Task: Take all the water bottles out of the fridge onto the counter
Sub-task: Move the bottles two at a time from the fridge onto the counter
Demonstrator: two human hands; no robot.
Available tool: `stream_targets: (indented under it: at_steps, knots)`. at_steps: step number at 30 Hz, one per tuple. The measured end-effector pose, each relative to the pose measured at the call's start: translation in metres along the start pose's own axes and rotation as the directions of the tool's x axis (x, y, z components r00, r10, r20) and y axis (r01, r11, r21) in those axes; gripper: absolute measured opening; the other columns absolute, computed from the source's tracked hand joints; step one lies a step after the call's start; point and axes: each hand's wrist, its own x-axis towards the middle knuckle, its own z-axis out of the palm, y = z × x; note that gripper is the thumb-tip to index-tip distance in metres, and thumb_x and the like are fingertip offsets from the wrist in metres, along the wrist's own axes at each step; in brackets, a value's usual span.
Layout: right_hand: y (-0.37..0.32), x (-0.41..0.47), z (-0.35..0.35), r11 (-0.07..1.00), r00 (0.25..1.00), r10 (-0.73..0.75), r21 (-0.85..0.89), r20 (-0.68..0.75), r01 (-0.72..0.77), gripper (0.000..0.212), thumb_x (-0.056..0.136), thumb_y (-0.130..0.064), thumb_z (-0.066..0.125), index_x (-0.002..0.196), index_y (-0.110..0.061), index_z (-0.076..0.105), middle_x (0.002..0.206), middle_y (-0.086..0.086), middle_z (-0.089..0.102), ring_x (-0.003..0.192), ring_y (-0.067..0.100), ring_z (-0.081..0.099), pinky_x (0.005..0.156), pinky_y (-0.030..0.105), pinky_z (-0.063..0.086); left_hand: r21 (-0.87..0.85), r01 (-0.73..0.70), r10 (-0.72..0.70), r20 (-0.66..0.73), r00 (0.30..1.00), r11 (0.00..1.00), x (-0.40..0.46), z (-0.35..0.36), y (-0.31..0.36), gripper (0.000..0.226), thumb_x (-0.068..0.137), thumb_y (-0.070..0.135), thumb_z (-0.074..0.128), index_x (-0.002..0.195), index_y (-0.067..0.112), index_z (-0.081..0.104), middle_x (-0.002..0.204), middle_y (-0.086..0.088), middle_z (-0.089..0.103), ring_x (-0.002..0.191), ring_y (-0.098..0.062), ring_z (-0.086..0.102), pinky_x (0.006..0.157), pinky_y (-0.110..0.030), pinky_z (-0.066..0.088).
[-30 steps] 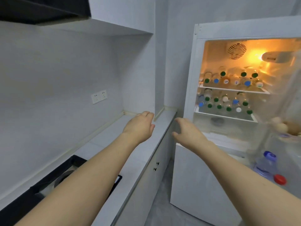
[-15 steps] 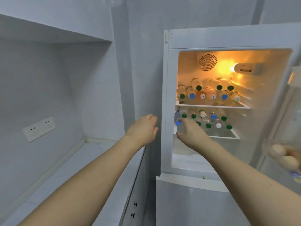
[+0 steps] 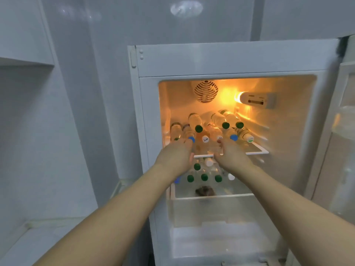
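At open white fridge [image 3: 230, 60], both hands, left [image 3: 175, 155] & right [image 3: 231, 154], fingers loosely spread, gripping nothing, reach clear plastic water bottles [image 3: 195, 121] w/ green/blue/white caps; labels unreadable.

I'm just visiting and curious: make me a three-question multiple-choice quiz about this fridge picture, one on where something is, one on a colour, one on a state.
1. Where do the water bottles lie?
A. On the counter
B. On two shelves inside the fridge
C. On the floor

2. What colour is the cap of the topmost bottle on the left of the upper pile?
A. Green
B. Red
C. Yellow

3. How is the fridge?
A. Shut
B. Open, unlit
C. Open, with its lamp glowing

Answers:
1 B: the water bottles are piled on the upper shelf and the one below, where the left hand and right hand reach.
2 A: that cap is green.
3 C: the fridge interior shows and the lamp shines orange.
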Motion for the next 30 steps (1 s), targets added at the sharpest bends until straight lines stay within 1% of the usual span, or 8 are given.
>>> stream_targets:
  at_steps: [2, 5, 8, 12, 17, 20, 25, 30]
  knots:
    - [0.014, 0.032, -0.002, 1.000, 0.999, 0.030, 0.011, -0.037, -0.030, 0.048, 0.092, -0.020, 0.055, 0.139, -0.015, 0.045, 0.137, 0.009, 0.053, 0.117, 0.029, 0.056, 0.095, 0.041, 0.048, 0.029, 0.009, -0.009, -0.009, 1.000, 1.000, 0.033, 0.009, 0.003, 0.030, 0.094, 0.020, 0.048, 0.123, 0.012, 0.051, 0.111, -0.008, 0.060, 0.085, -0.024, 0.057, 0.062, -0.034, 0.047]
    - [0.034, 0.081, 0.002, 0.996, 0.992, 0.089, 0.017, -0.088, -0.088, 0.053, 0.092, -0.026, 0.057, 0.142, -0.017, 0.042, 0.142, 0.006, 0.049, 0.125, 0.026, 0.052, 0.101, 0.043, 0.047, 0.111, 0.016, -0.011, -0.048, 0.999, 0.994, 0.083, 0.025, 0.003, 0.038, 0.095, 0.021, 0.047, 0.133, 0.014, 0.048, 0.122, -0.008, 0.057, 0.102, -0.028, 0.058, 0.070, -0.035, 0.044]
    - [0.049, 0.123, 0.013, 0.992, 0.987, 0.125, 0.045, -0.103, -0.120, 0.053, 0.089, -0.025, 0.059, 0.139, -0.015, 0.044, 0.139, 0.007, 0.051, 0.120, 0.026, 0.055, 0.097, 0.041, 0.050, 0.197, 0.037, -0.030, -0.040, 0.999, 0.980, 0.122, 0.045, 0.000, 0.030, 0.097, 0.026, 0.047, 0.125, 0.017, 0.051, 0.113, -0.005, 0.063, 0.096, -0.024, 0.062, 0.078, -0.037, 0.050]
    - [0.066, 0.162, 0.030, 0.993, 0.988, 0.113, -0.030, -0.107, -0.117, 0.055, 0.091, -0.033, 0.054, 0.141, -0.017, 0.039, 0.134, 0.011, 0.050, 0.114, 0.030, 0.055, 0.091, 0.041, 0.050, 0.271, 0.123, -0.105, -0.082, 0.991, 0.955, 0.158, 0.073, -0.008, 0.028, 0.097, 0.032, 0.049, 0.120, 0.017, 0.052, 0.105, -0.004, 0.065, 0.087, -0.022, 0.064, 0.069, -0.032, 0.050]
    - [0.083, 0.197, 0.053, 0.971, 0.974, 0.121, -0.182, -0.192, -0.156, 0.057, 0.093, -0.038, 0.049, 0.145, -0.023, 0.031, 0.137, 0.016, 0.033, 0.113, 0.035, 0.050, 0.085, 0.040, 0.048, 0.390, 0.140, -0.112, -0.093, 0.989, 0.910, 0.190, 0.105, -0.015, 0.048, 0.096, 0.050, 0.046, 0.122, 0.009, 0.046, 0.106, -0.010, 0.061, 0.085, -0.025, 0.062, 0.057, -0.030, 0.034]
    - [0.092, 0.210, 0.067, 0.963, 0.963, 0.121, -0.205, -0.242, -0.172, 0.061, 0.095, -0.040, 0.044, 0.149, -0.023, 0.022, 0.135, 0.015, 0.043, 0.113, 0.034, 0.052, 0.082, 0.039, 0.048, 0.490, 0.120, -0.066, -0.126, 0.990, 0.864, 0.199, 0.113, -0.020, 0.047, 0.094, 0.055, 0.049, 0.113, 0.012, 0.052, 0.096, -0.009, 0.064, 0.079, -0.024, 0.062, 0.055, -0.029, 0.032]
    - [0.097, 0.223, 0.080, 0.972, 0.926, 0.120, -0.146, -0.357, -0.182, 0.054, 0.099, -0.039, 0.040, 0.150, -0.030, 0.022, 0.127, 0.013, 0.052, 0.106, 0.032, 0.057, 0.077, 0.036, 0.051, 0.472, 0.098, -0.036, -0.139, 0.990, 0.876, 0.208, 0.125, -0.025, 0.041, 0.099, 0.050, 0.041, 0.110, 0.013, 0.053, 0.098, -0.008, 0.064, 0.082, -0.022, 0.062, 0.057, -0.028, 0.034]
    - [0.101, 0.223, 0.091, 0.988, 0.863, 0.110, -0.043, -0.493, -0.150, 0.047, 0.098, -0.035, 0.050, 0.143, -0.028, 0.039, 0.115, 0.010, 0.061, 0.100, 0.029, 0.060, 0.080, 0.036, 0.049, 0.370, 0.139, -0.076, -0.181, 0.981, 0.919, 0.216, 0.135, -0.030, 0.037, 0.099, 0.047, 0.040, 0.110, 0.015, 0.054, 0.100, -0.006, 0.062, 0.082, -0.020, 0.060, 0.058, -0.026, 0.036]
